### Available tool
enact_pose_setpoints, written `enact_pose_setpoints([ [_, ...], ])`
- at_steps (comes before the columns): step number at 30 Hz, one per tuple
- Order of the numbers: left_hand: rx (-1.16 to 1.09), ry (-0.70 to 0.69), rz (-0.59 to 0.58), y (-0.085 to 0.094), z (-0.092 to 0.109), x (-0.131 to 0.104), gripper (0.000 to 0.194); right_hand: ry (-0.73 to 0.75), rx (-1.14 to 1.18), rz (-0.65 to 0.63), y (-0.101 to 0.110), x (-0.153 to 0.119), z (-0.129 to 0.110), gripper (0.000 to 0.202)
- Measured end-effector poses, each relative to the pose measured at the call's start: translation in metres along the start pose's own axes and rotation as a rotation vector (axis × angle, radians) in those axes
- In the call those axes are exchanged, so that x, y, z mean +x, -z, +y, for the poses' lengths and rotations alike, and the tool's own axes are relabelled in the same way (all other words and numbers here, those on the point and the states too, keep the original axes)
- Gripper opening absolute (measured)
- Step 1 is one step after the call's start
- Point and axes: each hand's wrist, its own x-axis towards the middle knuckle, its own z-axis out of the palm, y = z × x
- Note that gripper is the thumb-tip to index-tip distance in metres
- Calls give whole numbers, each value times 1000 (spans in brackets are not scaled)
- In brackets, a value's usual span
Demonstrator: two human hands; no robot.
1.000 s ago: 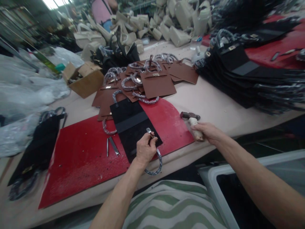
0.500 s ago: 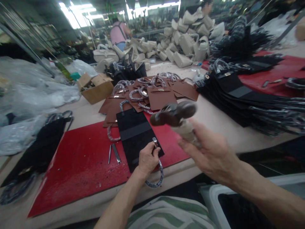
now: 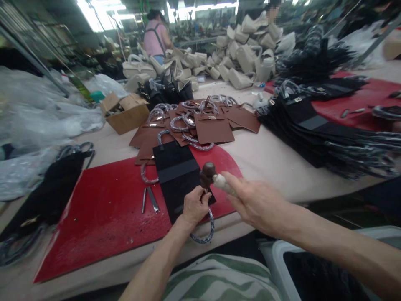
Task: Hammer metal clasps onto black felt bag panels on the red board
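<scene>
My right hand point(image 3: 253, 198) is closed round the pale wrapped handle of a hammer point(image 3: 208, 172). The hammer's dark, rounded head is directly over my left hand point(image 3: 194, 205), at the top of a short metal punch. My left fingers pinch this punch upright against a black bag panel point(image 3: 175, 171); fingers and hammer head now hide most of it. The panel lies on a red board point(image 3: 103, 209). One plastic-wrapped handle point(image 3: 211, 232) loops over the board's near edge, and another point(image 3: 161, 136) sticks out at the panel's far end.
Two slim metal tools point(image 3: 152, 200) lie left of the panel. Brown panels point(image 3: 214, 129) with wrapped handles are heaped behind. A cardboard box point(image 3: 127, 115) stands back left, stacked black panels point(image 3: 307, 125) right. Beyond are beige bags point(image 3: 246, 58) and a person in pink point(image 3: 155, 39).
The hammer in my right hand has come down and left, from raised above the board to the top of the punch. My left hand has stayed in place.
</scene>
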Motion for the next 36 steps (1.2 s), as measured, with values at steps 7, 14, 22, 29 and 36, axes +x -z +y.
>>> enact_pose_setpoints([
  [7,-35,0,6,-1,-1,0,8,-280,83,-201,-29,-10,66,35],
  [14,-69,46,-19,1,0,1,7,-607,-84,6,-82,-12,158,29],
  [22,-74,84,-19,0,2,0,9,-46,-69,163,-160,12,78,51],
  [29,-489,584,220,30,-3,21,28,2,2,98,-194,18,45,52],
  [36,352,711,147,160,-49,-5,30,91,-115,128,-181,29,49,31],
])
